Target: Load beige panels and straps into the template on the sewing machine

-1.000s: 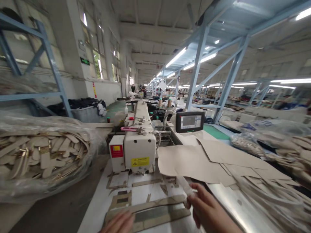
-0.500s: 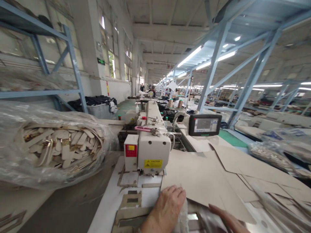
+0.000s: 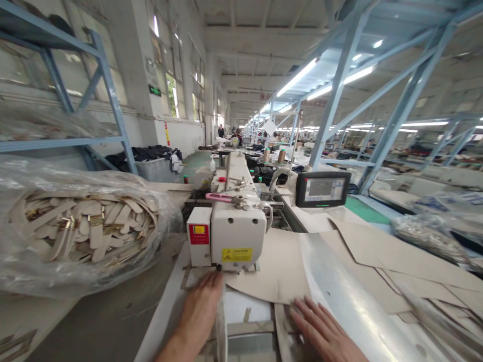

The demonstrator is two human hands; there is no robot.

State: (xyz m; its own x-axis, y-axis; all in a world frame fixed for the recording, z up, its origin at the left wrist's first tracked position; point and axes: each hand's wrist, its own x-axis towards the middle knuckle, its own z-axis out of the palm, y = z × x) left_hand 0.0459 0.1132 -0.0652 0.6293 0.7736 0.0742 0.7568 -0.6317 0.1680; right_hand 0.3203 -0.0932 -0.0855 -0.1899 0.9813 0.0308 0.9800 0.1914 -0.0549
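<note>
Beige sheet (image 3: 271, 271) under sewing machine (image 3: 234, 236); left hand (image 3: 202, 301) & right hand (image 3: 320, 329) flat on it, grip open.

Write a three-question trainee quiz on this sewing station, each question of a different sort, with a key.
1. True or false: the left hand lies flat just below the sewing machine head.
2. What does the right hand press on? A) the touch screen B) the beige sheets C) the thread cones
3. Fill in: the clear bag on the person's left holds beige cut ____.

Key
1. True.
2. B: it rests flat at the near edge of the beige sheets, far from the touch screen and the thread cones.
3. Pieces.
</note>
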